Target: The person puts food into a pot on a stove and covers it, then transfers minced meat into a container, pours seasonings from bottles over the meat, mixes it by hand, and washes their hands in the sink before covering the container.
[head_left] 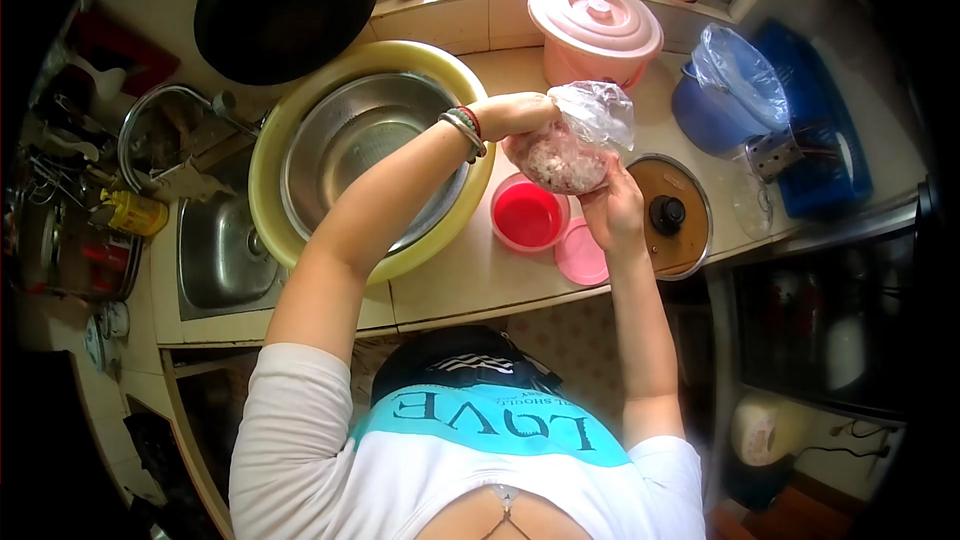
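Note:
A clear plastic bag (570, 150) of pinkish, pale-flecked food that looks like raw meat is held up over the counter. My left hand (520, 115), with bracelets at the wrist, grips its upper left side, and its fingertips are partly hidden by the plastic. From the lower right, my right hand (615, 205) holds the bag with thumb and fingers. Just below the bag stands an uncovered round pink container (528, 216), red inside. A flat pink lid (583, 252) lies beside it, near my right wrist.
At left, a metal basin (350, 155) sits inside a yellow tub (268, 175), next to the sink (225, 260). A pink lidded bucket (597, 25) stands behind the bag. Right of my hand are a glass pot lid (690, 230) and a blue bin (710, 115). A black wok (287, 10) is at back left.

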The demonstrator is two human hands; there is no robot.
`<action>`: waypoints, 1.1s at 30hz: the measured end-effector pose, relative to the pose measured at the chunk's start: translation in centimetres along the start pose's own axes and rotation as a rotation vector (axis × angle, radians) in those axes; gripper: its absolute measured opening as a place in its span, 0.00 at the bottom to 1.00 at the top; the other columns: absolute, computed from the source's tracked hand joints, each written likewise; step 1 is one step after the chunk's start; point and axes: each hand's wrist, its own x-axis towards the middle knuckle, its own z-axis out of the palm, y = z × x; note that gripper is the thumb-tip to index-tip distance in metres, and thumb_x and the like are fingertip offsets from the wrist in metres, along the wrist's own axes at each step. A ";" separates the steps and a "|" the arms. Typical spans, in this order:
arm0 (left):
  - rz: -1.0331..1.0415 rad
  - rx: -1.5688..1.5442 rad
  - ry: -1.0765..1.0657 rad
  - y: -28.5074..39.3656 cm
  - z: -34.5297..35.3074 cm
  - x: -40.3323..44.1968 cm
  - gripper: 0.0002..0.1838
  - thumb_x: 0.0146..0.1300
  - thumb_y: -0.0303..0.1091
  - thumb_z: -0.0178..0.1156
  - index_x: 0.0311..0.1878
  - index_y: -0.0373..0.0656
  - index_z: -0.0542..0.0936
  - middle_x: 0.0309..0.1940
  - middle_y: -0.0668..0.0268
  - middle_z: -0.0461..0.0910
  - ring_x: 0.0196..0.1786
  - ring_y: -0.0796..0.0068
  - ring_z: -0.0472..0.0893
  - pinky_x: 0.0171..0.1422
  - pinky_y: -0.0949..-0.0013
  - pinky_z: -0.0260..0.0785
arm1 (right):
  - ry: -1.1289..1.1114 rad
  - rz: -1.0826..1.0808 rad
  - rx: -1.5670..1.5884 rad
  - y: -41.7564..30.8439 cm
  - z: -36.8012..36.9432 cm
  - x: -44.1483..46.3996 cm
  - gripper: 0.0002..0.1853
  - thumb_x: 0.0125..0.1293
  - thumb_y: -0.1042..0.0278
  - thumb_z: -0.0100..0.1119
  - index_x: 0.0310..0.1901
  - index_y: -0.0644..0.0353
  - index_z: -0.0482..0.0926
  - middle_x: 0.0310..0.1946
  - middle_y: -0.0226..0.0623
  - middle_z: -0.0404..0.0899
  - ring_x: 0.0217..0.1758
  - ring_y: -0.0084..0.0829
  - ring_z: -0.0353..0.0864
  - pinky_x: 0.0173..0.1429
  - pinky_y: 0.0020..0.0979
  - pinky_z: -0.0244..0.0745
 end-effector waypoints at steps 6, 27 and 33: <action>-0.086 -0.322 0.010 -0.4 0.2 -0.2 0.15 0.51 0.32 0.45 0.34 0.32 0.77 0.26 0.62 0.76 0.30 0.78 0.73 0.36 0.73 0.67 | -0.054 -0.012 -0.012 0.7 -0.7 -0.5 0.17 0.69 0.61 0.36 0.47 0.66 0.70 0.46 0.41 0.73 0.49 0.33 0.73 0.56 0.36 0.66; 0.086 -0.470 0.022 0.6 1.4 -1.6 0.15 0.58 0.37 0.48 0.39 0.36 0.77 0.32 0.66 0.77 0.31 0.81 0.75 0.34 0.75 0.72 | 0.081 -0.009 -0.106 2.9 -1.1 0.2 0.14 0.65 0.73 0.41 0.49 0.70 0.68 0.45 0.42 0.73 0.46 0.30 0.75 0.53 0.31 0.70; 0.192 -0.508 0.012 -0.2 2.1 -1.6 0.14 0.60 0.35 0.48 0.42 0.37 0.77 0.35 0.71 0.78 0.38 0.85 0.72 0.47 0.76 0.66 | 0.070 -0.001 -0.089 2.2 -0.5 0.5 0.13 0.68 0.71 0.37 0.48 0.69 0.68 0.46 0.43 0.73 0.47 0.31 0.74 0.54 0.32 0.69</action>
